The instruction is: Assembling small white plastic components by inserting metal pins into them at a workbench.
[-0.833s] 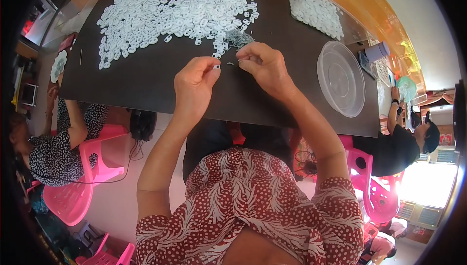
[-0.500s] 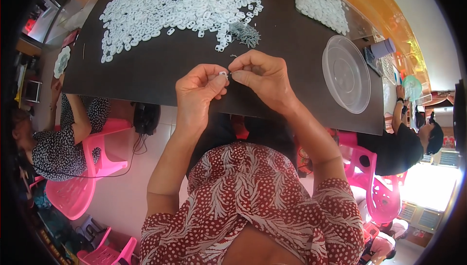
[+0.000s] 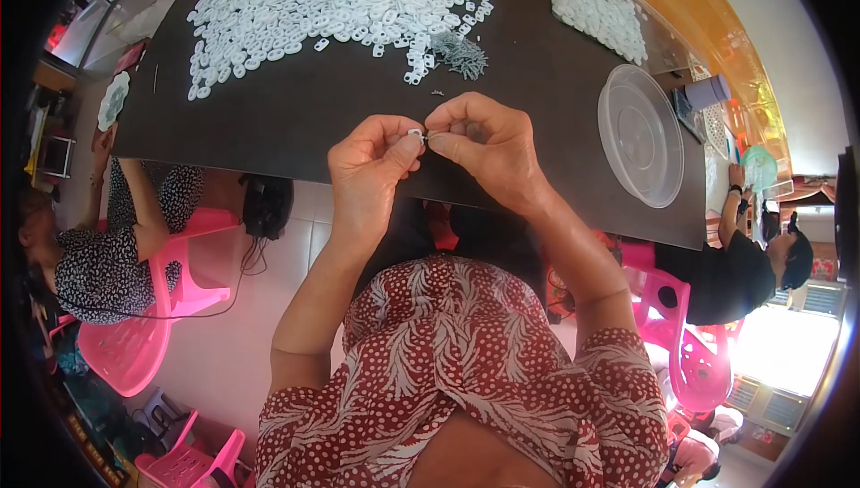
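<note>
Between thumb and fingers, my left hand (image 3: 374, 155) pinches a small white plastic piece (image 3: 415, 132) with a hole in it. My right hand (image 3: 485, 141) meets it from the right, its thumb and forefinger pressed together on something tiny and dark against the piece's edge; the fingers mostly hide it. Beyond my hands lies a small heap of grey pins (image 3: 460, 55), with a stray one or two nearer me. A broad spread of white oval plastic pieces (image 3: 269, 18) covers the far left and middle of the dark table (image 3: 269, 130).
A round clear plastic lid (image 3: 640, 136) rests at the right. Behind it a clear tray holds more white pieces (image 3: 598, 15). A purple cup (image 3: 708, 90) stands at the right edge. People sit at left (image 3: 107, 264) and right (image 3: 748, 264), near pink chairs (image 3: 193, 269).
Both hands have shifted very slightly to the right, still together at the white piece. The view has tilted a little, so the heaps appear slightly higher.
</note>
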A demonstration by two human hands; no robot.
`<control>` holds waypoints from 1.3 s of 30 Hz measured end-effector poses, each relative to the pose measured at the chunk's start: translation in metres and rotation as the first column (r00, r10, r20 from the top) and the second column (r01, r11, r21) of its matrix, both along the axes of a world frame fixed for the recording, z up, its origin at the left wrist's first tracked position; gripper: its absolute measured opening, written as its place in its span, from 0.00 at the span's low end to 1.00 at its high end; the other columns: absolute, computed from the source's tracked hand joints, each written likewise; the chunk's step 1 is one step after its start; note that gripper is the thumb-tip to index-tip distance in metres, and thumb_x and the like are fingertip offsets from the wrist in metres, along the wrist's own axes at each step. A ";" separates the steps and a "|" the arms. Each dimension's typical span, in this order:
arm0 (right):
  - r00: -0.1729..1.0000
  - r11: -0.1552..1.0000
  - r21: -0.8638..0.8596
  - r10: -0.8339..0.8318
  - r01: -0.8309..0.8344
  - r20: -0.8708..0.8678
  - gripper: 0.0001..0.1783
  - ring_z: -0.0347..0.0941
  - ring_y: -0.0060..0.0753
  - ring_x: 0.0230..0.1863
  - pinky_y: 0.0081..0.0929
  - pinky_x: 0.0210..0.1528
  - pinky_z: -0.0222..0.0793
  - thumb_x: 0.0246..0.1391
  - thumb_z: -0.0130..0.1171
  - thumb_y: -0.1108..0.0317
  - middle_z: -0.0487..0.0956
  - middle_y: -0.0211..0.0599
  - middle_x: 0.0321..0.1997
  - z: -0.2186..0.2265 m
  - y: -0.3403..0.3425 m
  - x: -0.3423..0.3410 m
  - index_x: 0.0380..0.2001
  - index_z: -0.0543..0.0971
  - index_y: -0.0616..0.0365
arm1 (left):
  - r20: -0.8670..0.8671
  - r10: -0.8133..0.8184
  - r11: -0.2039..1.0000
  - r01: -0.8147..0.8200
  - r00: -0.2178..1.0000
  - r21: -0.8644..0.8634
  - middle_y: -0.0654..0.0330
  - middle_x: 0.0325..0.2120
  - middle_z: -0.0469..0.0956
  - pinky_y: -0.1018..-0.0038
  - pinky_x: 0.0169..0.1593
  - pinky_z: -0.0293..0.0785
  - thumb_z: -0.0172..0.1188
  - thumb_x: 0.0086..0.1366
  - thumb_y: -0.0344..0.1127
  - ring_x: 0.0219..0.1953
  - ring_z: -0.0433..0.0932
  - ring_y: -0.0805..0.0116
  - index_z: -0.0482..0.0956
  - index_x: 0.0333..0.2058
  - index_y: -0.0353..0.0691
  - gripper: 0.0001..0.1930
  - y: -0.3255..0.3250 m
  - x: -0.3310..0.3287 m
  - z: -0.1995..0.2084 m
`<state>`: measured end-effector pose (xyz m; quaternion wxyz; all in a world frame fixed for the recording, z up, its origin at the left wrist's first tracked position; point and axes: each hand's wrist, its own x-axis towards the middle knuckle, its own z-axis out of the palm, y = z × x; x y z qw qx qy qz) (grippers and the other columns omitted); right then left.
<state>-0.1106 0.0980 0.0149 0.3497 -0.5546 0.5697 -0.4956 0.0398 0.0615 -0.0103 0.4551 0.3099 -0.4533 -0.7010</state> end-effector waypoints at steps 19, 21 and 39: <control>0.994 0.999 0.000 -0.049 0.049 0.095 0.06 0.68 0.13 0.26 0.15 0.29 0.66 0.46 0.59 0.77 0.75 0.27 0.23 -0.005 -0.001 0.013 0.30 0.76 0.64 | 0.153 0.198 0.963 -0.163 0.968 -0.213 0.63 0.25 0.76 0.85 0.28 0.66 0.59 0.60 0.27 0.24 0.70 0.80 0.77 0.33 0.29 0.05 0.012 -0.005 -0.008; 0.992 0.998 -0.009 -0.054 0.056 0.110 0.05 0.70 0.13 0.27 0.16 0.30 0.67 0.47 0.59 0.77 0.76 0.28 0.24 -0.004 -0.002 0.013 0.30 0.76 0.64 | -0.003 0.152 0.988 -0.152 0.988 -0.019 0.66 0.25 0.75 0.86 0.28 0.66 0.58 0.59 0.25 0.24 0.69 0.82 0.78 0.34 0.31 0.05 0.011 -0.004 -0.006; 0.963 0.983 -0.181 -0.071 0.024 -0.259 0.02 0.68 0.46 0.28 0.37 0.31 0.65 0.49 0.51 0.75 0.71 0.43 0.25 -0.016 -0.007 0.027 0.26 0.71 0.62 | 0.113 0.344 0.917 -0.307 0.932 -0.256 0.66 0.26 0.75 0.86 0.28 0.67 0.56 0.61 0.25 0.24 0.68 0.83 0.77 0.35 0.31 0.04 0.017 -0.009 -0.012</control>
